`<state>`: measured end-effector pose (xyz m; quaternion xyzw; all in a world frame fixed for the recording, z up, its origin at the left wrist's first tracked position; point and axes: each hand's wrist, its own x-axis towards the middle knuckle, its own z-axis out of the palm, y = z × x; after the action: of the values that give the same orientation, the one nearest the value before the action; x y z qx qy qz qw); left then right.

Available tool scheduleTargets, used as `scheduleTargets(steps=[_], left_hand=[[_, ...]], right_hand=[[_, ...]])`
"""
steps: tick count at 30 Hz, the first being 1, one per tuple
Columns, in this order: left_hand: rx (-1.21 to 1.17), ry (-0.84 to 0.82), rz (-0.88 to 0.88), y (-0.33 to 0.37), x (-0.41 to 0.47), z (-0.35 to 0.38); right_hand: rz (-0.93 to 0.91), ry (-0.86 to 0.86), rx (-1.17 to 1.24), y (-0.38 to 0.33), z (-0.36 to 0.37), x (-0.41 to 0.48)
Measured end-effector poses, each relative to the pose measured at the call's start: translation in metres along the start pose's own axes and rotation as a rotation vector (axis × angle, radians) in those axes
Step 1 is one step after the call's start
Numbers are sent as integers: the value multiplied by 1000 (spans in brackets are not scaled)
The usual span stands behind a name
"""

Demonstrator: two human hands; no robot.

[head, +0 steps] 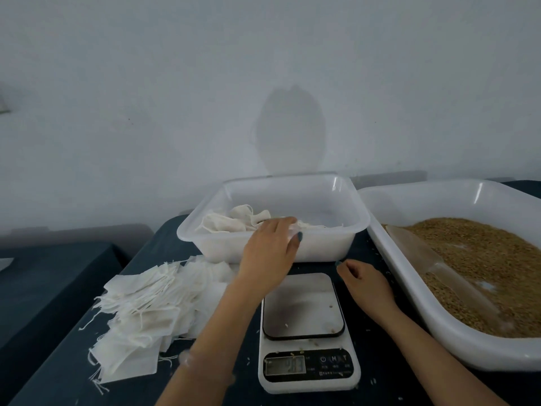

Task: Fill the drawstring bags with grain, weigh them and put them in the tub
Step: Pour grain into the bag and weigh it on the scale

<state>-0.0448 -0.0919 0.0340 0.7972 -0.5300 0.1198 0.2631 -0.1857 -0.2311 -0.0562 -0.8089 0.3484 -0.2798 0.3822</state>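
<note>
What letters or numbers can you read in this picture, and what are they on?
"M": on the middle button of the scale.
"T": on the right button of the scale.
A power sign, no letters: on the left button.
Digits on the display: too blurred to read.
Small print under the buttons: too small to read.

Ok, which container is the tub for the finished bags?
Start at the digital scale on the dark table. Directly behind it stands the smaller white tub, the left hand over its near rim. Unlike the larger tray on its right, it holds cloth bags, not loose grain.
</note>
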Motion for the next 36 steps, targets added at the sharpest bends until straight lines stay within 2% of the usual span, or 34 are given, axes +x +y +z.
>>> scheduleTargets(steps=[3, 5, 6, 7, 9, 11, 14, 18, 28, 36], left_hand=[[-7, 239, -87, -32, -29, -30], [155, 383, -206, -72, -46, -56], [246, 380, -306, -95, -53, -69], [318, 318, -430, -117, -58, -81], [403, 76, -714, -156, -68, -98], [412, -167, -846, -180, -75, -101], [347, -375, -814, -193, -86, -90], [476, -388, -703, -194, -93, -85], [643, -49, -747, -168, -89, -89], [264, 203, -705, -160, -93, -96]], right_hand=[[-19, 3, 0, 1, 0, -1], [-38, 3, 4, 2, 0, -2], [-41, 2, 6, 2, 0, -2], [-39, 1, 8, 2, -1, -2], [-33, -6, 6, 2, 0, -1], [-31, -4, -6, 2, 0, -1], [-34, 13, -25, 3, 1, 0], [-33, 13, -39, 3, 1, 1], [-29, 2, -39, 4, 1, 1], [-24, -3, -33, 4, 1, 1]])
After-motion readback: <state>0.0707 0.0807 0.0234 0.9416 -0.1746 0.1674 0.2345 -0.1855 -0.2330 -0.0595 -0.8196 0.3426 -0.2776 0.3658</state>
